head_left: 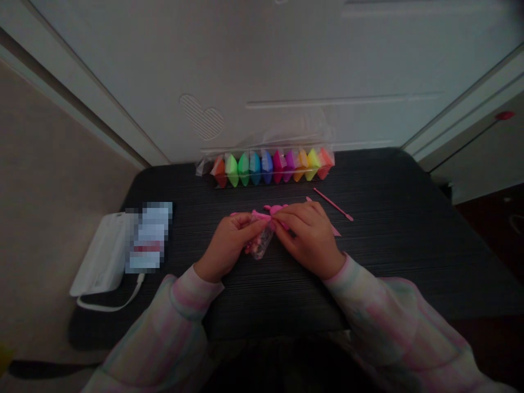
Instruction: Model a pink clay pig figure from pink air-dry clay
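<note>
My left hand and my right hand meet over the middle of a small black table. Both pinch a small clear plastic packet with pink material in it, fingers pressed together at its top. Pink pieces lie on the table just behind my fingers. A thin pink stick tool rests to the right of them. Both sleeves are pastel striped.
A clear pack holding a row of several coloured clay packets stands at the table's far edge against a white door. A white device with a cord and a blurred card lie at the table's left end.
</note>
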Tool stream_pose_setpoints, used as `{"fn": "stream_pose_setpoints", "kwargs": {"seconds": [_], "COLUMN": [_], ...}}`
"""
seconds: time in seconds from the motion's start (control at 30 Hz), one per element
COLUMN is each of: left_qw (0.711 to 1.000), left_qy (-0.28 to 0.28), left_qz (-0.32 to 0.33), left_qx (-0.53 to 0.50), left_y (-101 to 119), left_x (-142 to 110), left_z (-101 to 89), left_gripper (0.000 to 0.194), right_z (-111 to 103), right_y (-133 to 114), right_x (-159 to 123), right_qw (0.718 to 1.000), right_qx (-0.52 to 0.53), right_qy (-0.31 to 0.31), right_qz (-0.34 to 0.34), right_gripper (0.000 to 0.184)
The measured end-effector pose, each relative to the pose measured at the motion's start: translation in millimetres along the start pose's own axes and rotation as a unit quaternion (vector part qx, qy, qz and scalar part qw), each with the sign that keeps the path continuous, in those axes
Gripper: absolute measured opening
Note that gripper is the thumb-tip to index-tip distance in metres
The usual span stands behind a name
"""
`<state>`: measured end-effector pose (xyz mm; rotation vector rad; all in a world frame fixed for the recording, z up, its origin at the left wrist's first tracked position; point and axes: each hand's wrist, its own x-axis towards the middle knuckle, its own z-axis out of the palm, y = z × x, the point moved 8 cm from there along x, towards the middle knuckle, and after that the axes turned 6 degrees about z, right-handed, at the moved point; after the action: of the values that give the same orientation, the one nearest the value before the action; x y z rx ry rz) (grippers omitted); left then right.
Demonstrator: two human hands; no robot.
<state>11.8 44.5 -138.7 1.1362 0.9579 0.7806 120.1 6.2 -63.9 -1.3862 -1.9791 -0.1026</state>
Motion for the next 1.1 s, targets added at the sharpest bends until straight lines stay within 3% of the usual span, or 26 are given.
{"fn": "stream_pose_setpoints", "kwargs": {"seconds": [0.27,0.53,0.7,0.9,1.1], "left_qw": [0.999,1.0,0.999,0.999,0.999], "left_qy": [-0.029,-0.027,-0.029,-0.047,-0.031], "left_qz": [-0.013,-0.004,0.002,0.0,0.0], "left_qx": [0.011,0.004,-0.041,-0.012,0.016], "left_y": [-1,3,3,0,1], "left_x": [-1,2,3,2,2], "left_z": [5.9,-0.5,0.3,4.0,2.5], "left_gripper": [0.025,0.018,0.019,0.018,0.02], "right_z": [2,2,-2,5,3], "right_y": [0,22,14,10,5], "right_x": [2,4,4,2,2], "right_qw": [0.999,0.988,0.987,0.993,0.998], "right_qx": [-0.006,0.085,0.119,0.07,0.01], "right_qy": [-0.017,-0.053,-0.059,-0.063,-0.043], "right_qz": [0.026,0.119,0.088,0.075,0.043], "right_gripper": [0.006,0.005,0.005,0.007,0.006]}}
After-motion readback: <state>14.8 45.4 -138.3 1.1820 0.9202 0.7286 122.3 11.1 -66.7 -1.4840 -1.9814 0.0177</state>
